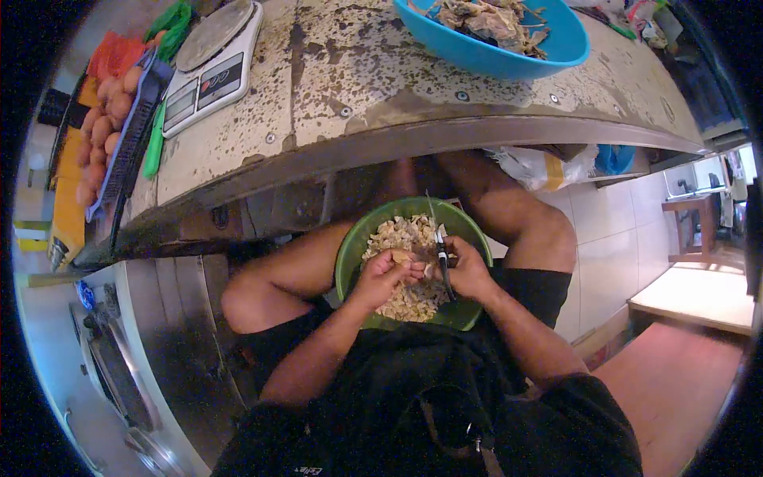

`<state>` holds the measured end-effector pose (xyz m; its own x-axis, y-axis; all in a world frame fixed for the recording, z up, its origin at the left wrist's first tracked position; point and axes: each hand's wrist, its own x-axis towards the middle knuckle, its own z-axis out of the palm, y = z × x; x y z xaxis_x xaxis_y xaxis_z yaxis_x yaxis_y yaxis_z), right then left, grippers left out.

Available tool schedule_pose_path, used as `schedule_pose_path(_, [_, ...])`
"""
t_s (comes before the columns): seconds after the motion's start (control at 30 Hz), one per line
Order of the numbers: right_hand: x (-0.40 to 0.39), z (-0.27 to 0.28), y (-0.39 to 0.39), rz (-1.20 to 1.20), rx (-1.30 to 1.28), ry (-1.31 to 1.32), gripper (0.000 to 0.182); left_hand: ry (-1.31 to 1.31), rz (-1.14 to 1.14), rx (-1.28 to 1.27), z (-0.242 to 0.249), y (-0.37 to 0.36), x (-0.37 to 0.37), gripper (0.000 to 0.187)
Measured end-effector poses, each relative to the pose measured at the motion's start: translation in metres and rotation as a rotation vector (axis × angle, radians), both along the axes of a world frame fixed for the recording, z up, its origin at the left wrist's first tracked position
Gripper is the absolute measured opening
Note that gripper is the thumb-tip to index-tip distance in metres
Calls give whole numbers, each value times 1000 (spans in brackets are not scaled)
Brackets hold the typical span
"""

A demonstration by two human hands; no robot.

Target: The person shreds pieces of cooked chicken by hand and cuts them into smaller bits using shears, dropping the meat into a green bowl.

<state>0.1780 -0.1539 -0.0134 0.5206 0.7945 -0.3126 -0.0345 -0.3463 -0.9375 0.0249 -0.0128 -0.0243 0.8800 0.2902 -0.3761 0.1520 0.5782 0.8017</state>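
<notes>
Chopped pieces [405, 238] fill green basin [345, 266] in the person's lap, below the tabletop [334, 99]. Left hand [389, 273] over basin, fingertips pinched on a small piece [403, 257]. Right hand [467, 269] closed round black-handled knife [443, 258], blade pointing toward tabletop.

Counter [318, 95]: worn, dark-speckled top
On its left: scale [208, 79], eggs [106, 131], green-handled tool [155, 143]
Farther right: blue bowl [509, 56]

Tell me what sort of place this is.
Probably a kitchen, home or small business: a digital scale and eggs sit on the worn counter, and a green bowl of chopped food rests in the person's lap.
</notes>
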Motion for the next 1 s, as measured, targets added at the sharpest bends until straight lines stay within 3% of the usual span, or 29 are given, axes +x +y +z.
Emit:
schedule_pose_path(0.2, [-2, 13, -2, 87, -76, -5, 62, 46, 100, -84, 6, 6, 1, 38])
schedule_pose_path(0.37, [-4, 25, -6, 162, -101, 62, 61, 7, 153, -151, 5, 10, 0, 40])
schedule_pose_path(0.47, [-3, 30, -6, 293, -152, -54, 61, -8, 168, -182, -3, 11, -1, 42])
schedule_pose_path(0.5, [-3, 27, -6, 299, -113, 31, 61, -14, 163, -174, -4, 12, -1, 43])
schedule_pose_path(0.57, [-3, 21, -9, 305, -72, 115, 61, -8, 196, -120, -6, 11, -1, 40])
schedule_pose_path(0.67, [-4, 23, -9, 391, -43, -48, 58, 10, 285, -69, 7, 13, 4, 31])
schedule_pose_path(0.73, [-8, 25, -10, 401, -98, 113, 56, 23, 342, -70, 9, 14, 5, 27])
schedule_pose_path(0.8, [-8, 23, -10, 418, -99, 74, 56, 68, 368, 42, 2, 15, 6, 22])
schedule_pose_path(0.9, [-10, 17, -9, 413, -102, 76, 55, 119, 356, 120, -7, 15, 4, 27])
schedule_pose_path(1.0, [-8, 27, -6, 414, -212, 147, 71, 79, 381, 69, -8, 16, 4, 27])
